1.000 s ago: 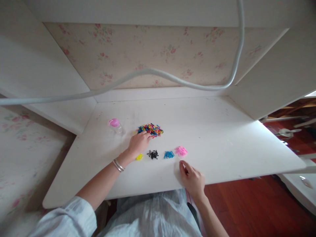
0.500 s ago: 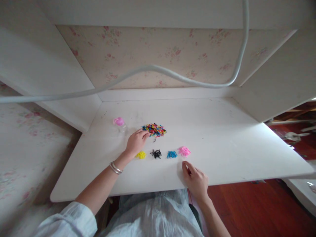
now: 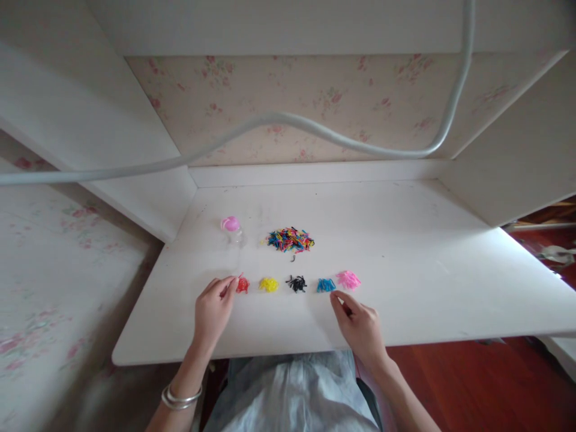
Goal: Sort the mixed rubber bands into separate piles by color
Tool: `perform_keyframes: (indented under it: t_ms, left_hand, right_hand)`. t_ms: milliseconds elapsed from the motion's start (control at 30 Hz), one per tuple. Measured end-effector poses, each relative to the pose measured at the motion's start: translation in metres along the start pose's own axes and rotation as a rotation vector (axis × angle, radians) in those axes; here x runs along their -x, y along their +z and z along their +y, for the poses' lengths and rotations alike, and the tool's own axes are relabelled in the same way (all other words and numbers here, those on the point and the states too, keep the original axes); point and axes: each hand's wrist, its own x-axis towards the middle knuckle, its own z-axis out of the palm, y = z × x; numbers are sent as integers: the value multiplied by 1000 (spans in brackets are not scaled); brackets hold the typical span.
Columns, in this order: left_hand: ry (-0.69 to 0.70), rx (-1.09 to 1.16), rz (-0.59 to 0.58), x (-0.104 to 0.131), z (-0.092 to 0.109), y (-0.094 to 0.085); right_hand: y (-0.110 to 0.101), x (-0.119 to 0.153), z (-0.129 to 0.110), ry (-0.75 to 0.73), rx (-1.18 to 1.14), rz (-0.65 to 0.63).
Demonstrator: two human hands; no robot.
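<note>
My left hand [image 3: 215, 309] is pinched at the left edge of a small pile of red rubber bands [image 3: 243, 284], with a bit of red at its fingertips. To the right lie separate piles of yellow rubber bands [image 3: 269, 284], black rubber bands [image 3: 297, 284], blue rubber bands [image 3: 326, 285] and pink rubber bands [image 3: 348, 279]. My right hand [image 3: 359, 324] rests with thumb and finger closed just below the blue pile; anything between them is too small to see. Farther back is a heap of mixed-colour rubber bands [image 3: 291, 240].
A small clear container [image 3: 235, 236] with a pink object [image 3: 231, 224] by it stands at the back left of the white desk [image 3: 405, 258]. One dark band [image 3: 293, 258] lies below the mixed heap. A thick white cable [image 3: 324, 130] crosses in front, above the desk.
My left hand has moved from the mixed heap down and left to the red pile, which now shows. My right hand stays pinched, now nearer the blue pile. The view has shifted slightly.
</note>
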Motion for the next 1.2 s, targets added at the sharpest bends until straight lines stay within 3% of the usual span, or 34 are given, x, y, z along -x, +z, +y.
perform_keyframes:
  t_ms: [267, 433, 800, 1200]
  left_hand:
    - [-19, -60, -33, 20, -6, 6]
    - [19, -72, -23, 23, -9, 11]
    - [25, -40, 10, 37, -11, 10]
    - [-33, 37, 4, 33, -10, 8]
  right_hand:
    - [9, -44, -47, -119, 228, -179]
    - [17, -64, -61, -84, 425, -285]
    - [41, -110, -71, -94, 621, -431]
    - [49, -118, -66, -139, 643, -439]
